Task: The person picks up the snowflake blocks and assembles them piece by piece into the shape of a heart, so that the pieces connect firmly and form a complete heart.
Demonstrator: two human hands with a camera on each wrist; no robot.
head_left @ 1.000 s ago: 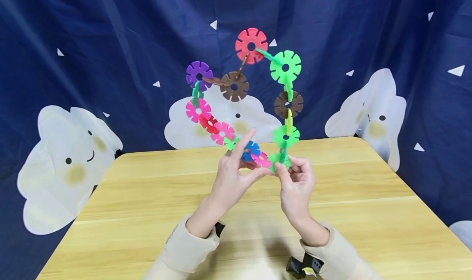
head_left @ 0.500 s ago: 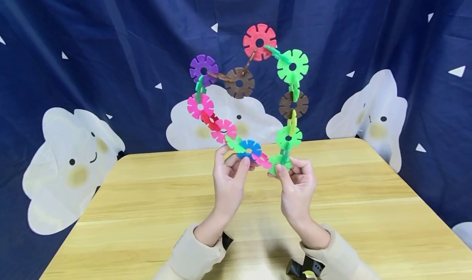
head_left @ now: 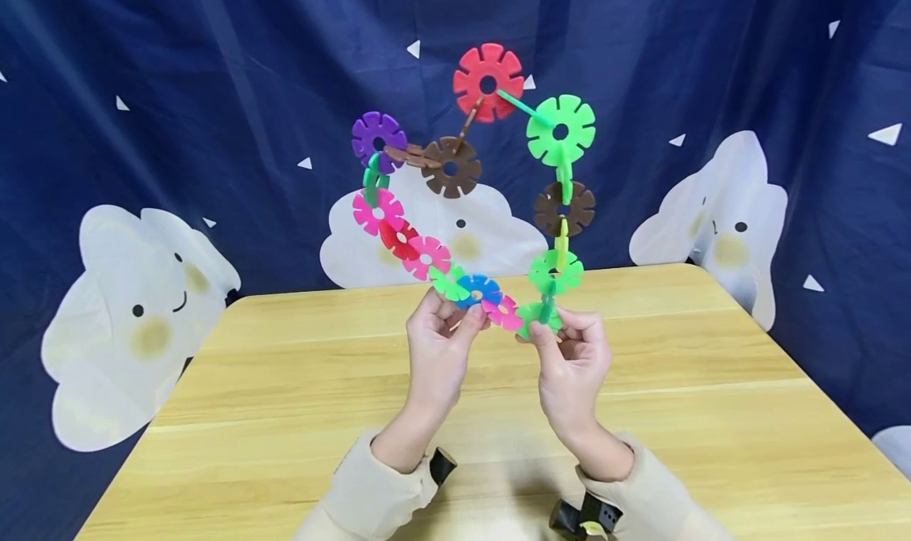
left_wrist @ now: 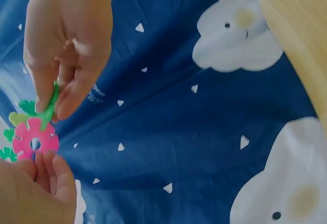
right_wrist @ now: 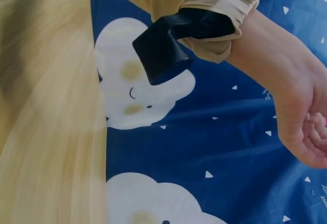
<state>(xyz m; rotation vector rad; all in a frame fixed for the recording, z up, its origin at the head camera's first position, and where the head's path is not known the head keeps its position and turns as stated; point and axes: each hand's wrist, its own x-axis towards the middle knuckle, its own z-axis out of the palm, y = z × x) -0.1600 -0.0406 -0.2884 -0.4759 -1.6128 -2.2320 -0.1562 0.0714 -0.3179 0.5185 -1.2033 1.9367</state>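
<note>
A ring of slotted plastic interlocking discs is held up above the table in the head view. At its top is a red disc [head_left: 489, 83], with a purple disc [head_left: 378, 142] at the left. My left hand [head_left: 437, 347] pinches the blue disc [head_left: 478, 290] at the bottom left, thumb in front. My right hand [head_left: 575, 367] grips the lowest green disc [head_left: 535, 319] between thumb and fingers. Between the hands hangs a pink disc [head_left: 502, 312], joining those two. In the left wrist view this pink disc [left_wrist: 36, 138] faces the camera, and the hands partly cover its neighbours.
The wooden table [head_left: 285, 383] lies below the hands. Behind it hangs a dark blue curtain [head_left: 249, 90] with white clouds and triangles. Black wrist devices, one [head_left: 443, 466] at the left cuff and another [head_left: 585, 517] at the right, stick out under the sleeves.
My left hand, earlier with its index finger stretched up beside the discs, has closed its thumb and fingers on the blue disc. The ring sways slightly; my right hand keeps its grip.
</note>
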